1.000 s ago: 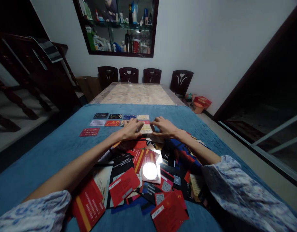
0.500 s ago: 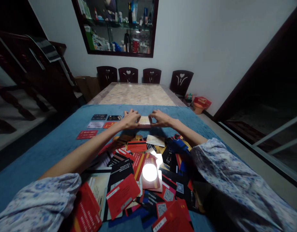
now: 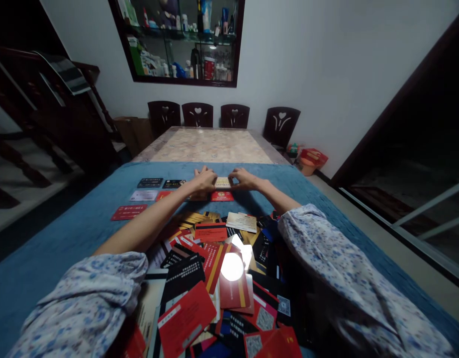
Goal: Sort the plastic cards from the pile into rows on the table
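Note:
At the far side of the blue cloth, my left hand and my right hand hold a cream-coloured card between them. The fingers of each hand are bent against one short edge of it. A red card lies just on the near side of the cream one. Left of my left hand are laid-out cards: a black card, a black card with a pale corner, a white card and a red card. My left forearm partly covers other cards in these rows.
A loose heap of bank-type cards covers the near part of the blue cloth, below my forearms. Light glares off its middle. Beyond the cloth is a bare marble-patterned tabletop, with several dark chairs behind.
The cream card has shifted slightly away and lower with both hands, and the red card in front of it now shows. My forearms have moved a little inward.

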`<state>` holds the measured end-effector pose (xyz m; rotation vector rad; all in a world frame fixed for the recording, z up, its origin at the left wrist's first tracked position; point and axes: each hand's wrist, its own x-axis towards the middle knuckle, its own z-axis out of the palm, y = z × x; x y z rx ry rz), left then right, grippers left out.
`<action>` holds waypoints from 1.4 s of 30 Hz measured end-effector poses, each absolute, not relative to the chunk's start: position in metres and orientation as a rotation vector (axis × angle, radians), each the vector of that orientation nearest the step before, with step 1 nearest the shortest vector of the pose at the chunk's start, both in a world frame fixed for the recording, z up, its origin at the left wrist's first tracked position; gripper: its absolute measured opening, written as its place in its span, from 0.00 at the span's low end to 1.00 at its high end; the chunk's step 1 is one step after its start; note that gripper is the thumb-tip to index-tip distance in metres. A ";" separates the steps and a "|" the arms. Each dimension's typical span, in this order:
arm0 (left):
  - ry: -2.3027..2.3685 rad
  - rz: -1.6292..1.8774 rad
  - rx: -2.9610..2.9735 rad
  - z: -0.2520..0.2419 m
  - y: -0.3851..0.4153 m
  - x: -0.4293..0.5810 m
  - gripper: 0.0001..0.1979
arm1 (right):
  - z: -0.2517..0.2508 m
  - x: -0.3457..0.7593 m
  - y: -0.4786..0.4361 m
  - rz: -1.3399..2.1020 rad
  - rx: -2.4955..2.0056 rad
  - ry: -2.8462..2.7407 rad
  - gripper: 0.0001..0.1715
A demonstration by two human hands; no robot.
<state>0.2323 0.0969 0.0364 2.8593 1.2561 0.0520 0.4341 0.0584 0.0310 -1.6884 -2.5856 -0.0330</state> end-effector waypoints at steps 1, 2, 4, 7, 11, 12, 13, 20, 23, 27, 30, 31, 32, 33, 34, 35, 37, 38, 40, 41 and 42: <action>1.263 0.046 2.856 0.035 0.099 0.233 0.07 | 0.030 0.434 0.061 -0.037 -1.681 -2.594 0.13; 1.270 0.035 2.853 0.034 0.101 0.234 0.06 | 0.028 0.435 0.063 -0.034 -1.680 -2.603 0.13; 1.284 0.009 2.845 0.031 0.104 0.236 0.06 | 0.025 0.435 0.067 -0.019 -1.690 -2.610 0.14; 1.301 -0.012 2.829 0.029 0.107 0.239 0.06 | 0.020 0.437 0.073 0.001 -1.699 -2.602 0.17; 1.290 -0.037 2.827 0.027 0.108 0.242 0.06 | 0.013 0.440 0.079 0.026 -1.692 -2.602 0.18; 1.287 -0.043 2.823 0.026 0.109 0.242 0.06 | 0.012 0.440 0.080 0.032 -1.691 -2.600 0.18; 1.288 -0.046 2.816 0.025 0.109 0.242 0.06 | 0.011 0.441 0.081 0.037 -1.686 -2.596 0.18; 1.251 -0.124 2.808 0.024 0.114 0.241 0.10 | 0.004 0.446 0.084 0.076 -1.669 -2.574 0.23; 1.242 -0.113 2.792 0.024 0.114 0.242 0.12 | 0.004 0.445 0.085 0.111 -1.660 -2.572 0.24; 1.228 -0.088 2.789 0.024 0.113 0.242 0.13 | 0.005 0.443 0.084 0.146 -1.680 -2.561 0.22; 1.231 -0.107 2.798 0.024 0.111 0.240 0.13 | 0.006 0.440 0.080 0.112 -1.651 -2.590 0.20; 1.234 -0.112 2.799 0.023 0.111 0.240 0.13 | 0.006 0.439 0.079 0.095 -1.642 -2.596 0.21; 1.234 -0.115 2.798 0.023 0.111 0.239 0.13 | 0.006 0.438 0.078 0.081 -1.643 -2.593 0.21; 1.234 -0.113 2.794 0.023 0.111 0.239 0.13 | 0.006 0.437 0.077 0.075 -1.653 -2.587 0.22; 1.235 -0.106 2.790 0.022 0.111 0.238 0.13 | 0.007 0.437 0.076 0.076 -1.669 -2.580 0.24; 1.242 -0.094 2.788 0.022 0.111 0.238 0.14 | 0.007 0.436 0.075 0.079 -1.688 -2.574 0.25; 1.263 -0.065 2.794 0.021 0.112 0.237 0.16 | 0.008 0.436 0.075 0.085 -1.724 -2.568 0.27; 1.271 -0.043 2.805 0.020 0.113 0.235 0.18 | 0.008 0.436 0.075 0.086 -1.733 -2.564 0.28; 1.262 0.000 2.836 0.020 0.113 0.231 0.21 | 0.008 0.436 0.075 0.085 -1.743 -2.550 0.29; 1.246 0.028 2.852 0.019 0.113 0.229 0.22 | 0.008 0.436 0.074 0.085 -1.745 -2.537 0.30; 1.225 0.061 2.868 0.019 0.112 0.225 0.23 | 0.007 0.436 0.074 0.085 -1.748 -2.522 0.30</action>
